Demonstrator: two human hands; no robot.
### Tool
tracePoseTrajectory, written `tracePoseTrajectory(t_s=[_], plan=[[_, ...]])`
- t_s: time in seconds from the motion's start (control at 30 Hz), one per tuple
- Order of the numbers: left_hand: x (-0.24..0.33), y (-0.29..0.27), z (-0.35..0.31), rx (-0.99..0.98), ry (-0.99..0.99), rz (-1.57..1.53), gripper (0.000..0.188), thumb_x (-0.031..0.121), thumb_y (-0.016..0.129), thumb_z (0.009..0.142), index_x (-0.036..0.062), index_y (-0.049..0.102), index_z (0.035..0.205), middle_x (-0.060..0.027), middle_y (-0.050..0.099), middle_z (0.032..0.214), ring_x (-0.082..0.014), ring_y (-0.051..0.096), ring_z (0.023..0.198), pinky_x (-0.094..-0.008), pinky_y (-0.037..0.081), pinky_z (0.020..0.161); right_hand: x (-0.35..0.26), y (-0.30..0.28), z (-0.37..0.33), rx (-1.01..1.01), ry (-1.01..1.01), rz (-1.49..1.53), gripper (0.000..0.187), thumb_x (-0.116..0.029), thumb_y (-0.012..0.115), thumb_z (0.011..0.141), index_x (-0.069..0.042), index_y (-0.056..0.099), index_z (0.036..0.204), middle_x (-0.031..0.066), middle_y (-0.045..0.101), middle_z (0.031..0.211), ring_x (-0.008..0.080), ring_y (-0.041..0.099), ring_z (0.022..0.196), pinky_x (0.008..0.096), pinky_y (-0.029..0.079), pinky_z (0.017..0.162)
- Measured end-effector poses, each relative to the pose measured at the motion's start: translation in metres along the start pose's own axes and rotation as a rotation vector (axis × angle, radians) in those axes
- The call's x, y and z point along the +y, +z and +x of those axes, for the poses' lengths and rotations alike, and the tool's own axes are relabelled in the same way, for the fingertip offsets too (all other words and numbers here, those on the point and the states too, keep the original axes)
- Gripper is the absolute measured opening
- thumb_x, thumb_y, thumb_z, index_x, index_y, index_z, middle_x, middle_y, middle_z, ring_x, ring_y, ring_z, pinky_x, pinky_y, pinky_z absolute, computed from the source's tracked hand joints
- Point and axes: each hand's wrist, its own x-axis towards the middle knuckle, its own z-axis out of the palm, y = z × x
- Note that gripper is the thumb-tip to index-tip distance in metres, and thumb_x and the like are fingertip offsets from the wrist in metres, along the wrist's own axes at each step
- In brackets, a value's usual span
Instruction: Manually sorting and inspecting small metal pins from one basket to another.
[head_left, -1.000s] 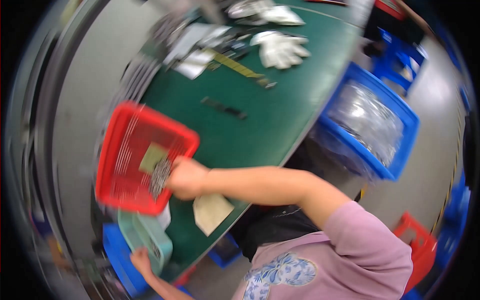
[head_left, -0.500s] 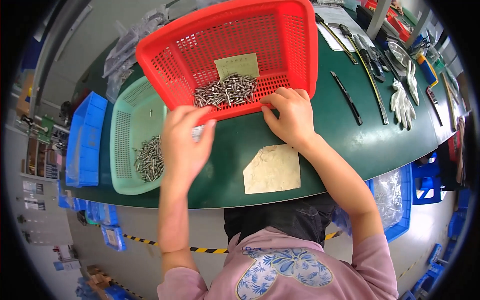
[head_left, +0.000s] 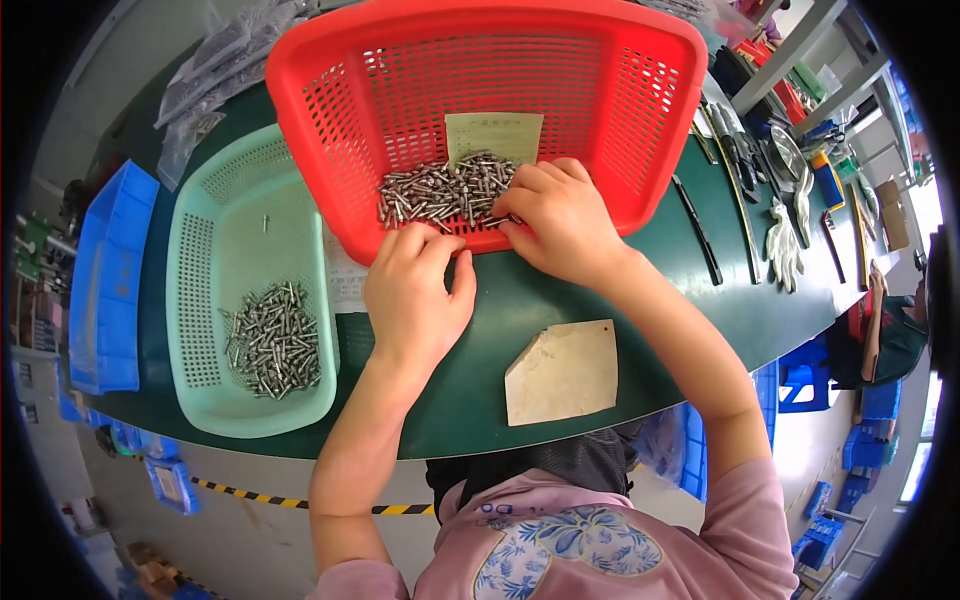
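A red plastic basket (head_left: 490, 60) is tilted toward me, its perforated inside facing me. Small metal pins (head_left: 445, 190) lie heaped along its lower side, below a pale printed card (head_left: 495, 135). My left hand (head_left: 415, 295) bends its fingers over the basket's near rim, the thumb outside. My right hand (head_left: 560, 220) reaches over that rim into the right edge of the heap. Its thumb and fingertips come together around a pin, partly hidden by the hand. On the left, a light green basket (head_left: 185, 320) contains another pile of metal pins (head_left: 275, 340) and one loose pin.
A cream sheet with a cut corner (head_left: 562, 375) lies on the green table (head_left: 470, 380) before me. Blue bins (head_left: 110, 280) stand at the left. Toward the right lie a black-handled knife (head_left: 700, 230), a ruler, white gloves (head_left: 783, 245) and other tools. Plastic bags lie far left.
My right hand has moved from the red basket's rim in to the pins. The left hand has come to rest at the near rim, farther right along it. The whole view has shifted.
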Motion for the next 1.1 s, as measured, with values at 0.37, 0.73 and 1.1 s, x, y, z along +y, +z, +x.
tracePoseTrajectory(t_s=[0.37,0.73,1.1], plan=[[-0.007,-0.001,0.002,0.043,-0.001,-0.002,0.007,0.008,0.068,0.072,0.0037,0.065,0.076,-0.0069,0.057,0.077,-0.0261,0.056,0.074,-0.037,0.047,0.063,-0.001,-0.007,0.021,-0.153,-0.18,-0.278,0.007,-0.017,0.064,0.067,-0.01,0.062,0.066,0.0041,0.056,0.073,0.0203,0.057,0.076,0.0332,0.041,0.079],[0.009,-0.001,-0.003,-0.088,-0.225,-0.393,0.013,0.011,0.068,0.077,0.0014,0.067,0.086,-0.0079,0.059,0.082,-0.0208,0.06,0.074,-0.0306,0.048,0.061,-0.004,-0.012,0.002,0.001,-0.09,-0.037,0.008,-0.016,0.065,0.069,-0.008,0.062,0.072,0.005,0.056,0.068,0.0219,0.058,0.074,0.0348,0.041,0.073],[0.02,0.008,-0.015,-0.425,-0.897,-1.494,0.025,0.016,0.062,0.09,0.0012,0.064,0.109,-0.0056,0.066,0.098,-0.0092,0.062,0.086,-0.022,0.051,0.072,-0.043,-0.016,-0.043,0.366,0.11,0.25,0.02,-0.005,0.07,0.069,-0.009,0.069,0.089,0.0005,0.057,0.073,0.0171,0.054,0.066,0.0323,0.037,0.064]])
